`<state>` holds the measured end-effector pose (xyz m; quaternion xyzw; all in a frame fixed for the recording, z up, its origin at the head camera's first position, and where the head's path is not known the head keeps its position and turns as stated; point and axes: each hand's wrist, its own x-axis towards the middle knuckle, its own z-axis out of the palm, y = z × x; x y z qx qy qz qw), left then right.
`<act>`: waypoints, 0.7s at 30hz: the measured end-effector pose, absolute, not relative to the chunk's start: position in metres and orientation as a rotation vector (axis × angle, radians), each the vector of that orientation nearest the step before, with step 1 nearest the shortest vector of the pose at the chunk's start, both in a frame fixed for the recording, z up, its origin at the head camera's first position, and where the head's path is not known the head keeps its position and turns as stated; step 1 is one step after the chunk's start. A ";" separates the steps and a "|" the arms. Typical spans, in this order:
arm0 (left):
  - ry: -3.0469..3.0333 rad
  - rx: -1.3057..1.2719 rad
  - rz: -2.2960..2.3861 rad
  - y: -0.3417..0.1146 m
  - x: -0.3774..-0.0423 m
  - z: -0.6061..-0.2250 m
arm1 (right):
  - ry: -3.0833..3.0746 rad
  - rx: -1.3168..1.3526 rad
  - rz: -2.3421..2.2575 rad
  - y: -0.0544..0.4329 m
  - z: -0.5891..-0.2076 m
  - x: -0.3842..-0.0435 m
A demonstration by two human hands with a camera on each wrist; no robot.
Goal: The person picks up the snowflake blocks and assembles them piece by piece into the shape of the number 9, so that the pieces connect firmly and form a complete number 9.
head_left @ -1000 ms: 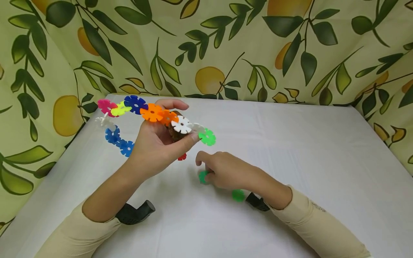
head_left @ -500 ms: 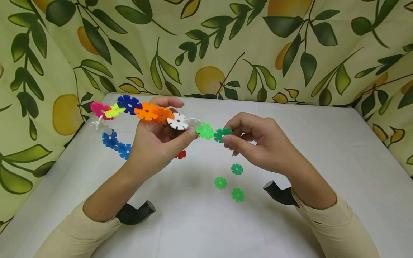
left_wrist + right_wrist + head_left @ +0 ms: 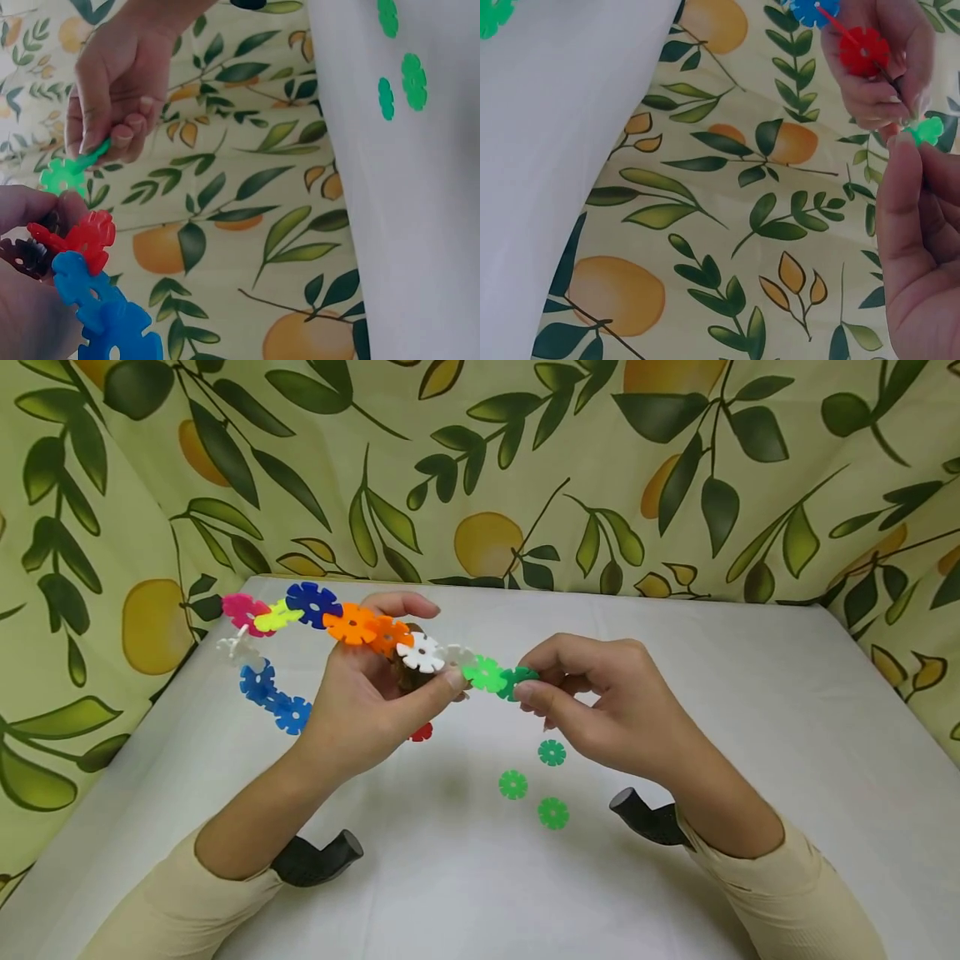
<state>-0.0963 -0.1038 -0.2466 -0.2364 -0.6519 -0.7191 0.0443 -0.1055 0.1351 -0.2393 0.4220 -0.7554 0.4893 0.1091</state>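
Note:
My left hand (image 3: pixel 367 702) grips a looping chain of notched plastic snowflake discs, its thumb near the white disc (image 3: pixel 422 652). Pink, yellow, dark blue and orange discs (image 3: pixel 351 623) run along the top, with blue discs (image 3: pixel 257 682) hanging at the left. Beyond the left thumb a light green disc (image 3: pixel 483 673) ends the held stretch. My right hand (image 3: pixel 615 702) pinches a darker green disc (image 3: pixel 516 682) between thumb and forefinger, its edge meeting the light green one. In the left wrist view, red discs (image 3: pixel 86 238) show beside the left fingers; the palm hides part of the chain.
Several loose green discs lie on the white tabletop below the hands: a darker one (image 3: pixel 552 752) and two lighter ones, left (image 3: pixel 513 785) and right (image 3: pixel 553 813). Black wrist mounts (image 3: pixel 318 858) sit under both forearms. A leaf-patterned curtain (image 3: pixel 480 468) stands behind the table.
My right hand has picked a darker green disc off the table, raised it to the chain's end and brought it against the light green disc. The left hand has stayed nearly in place.

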 end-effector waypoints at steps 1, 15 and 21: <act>-2.003 -0.725 -2.198 -0.104 -0.096 -0.247 | -2.226 1.234 1.422 0.135 -0.239 -0.105; -2.012 -0.801 -2.224 -0.100 -0.099 -0.243 | -2.229 1.123 1.561 0.131 -0.244 -0.102; -2.069 -0.822 -2.142 -0.108 -0.098 -0.238 | -2.381 1.268 1.467 0.136 -0.240 -0.112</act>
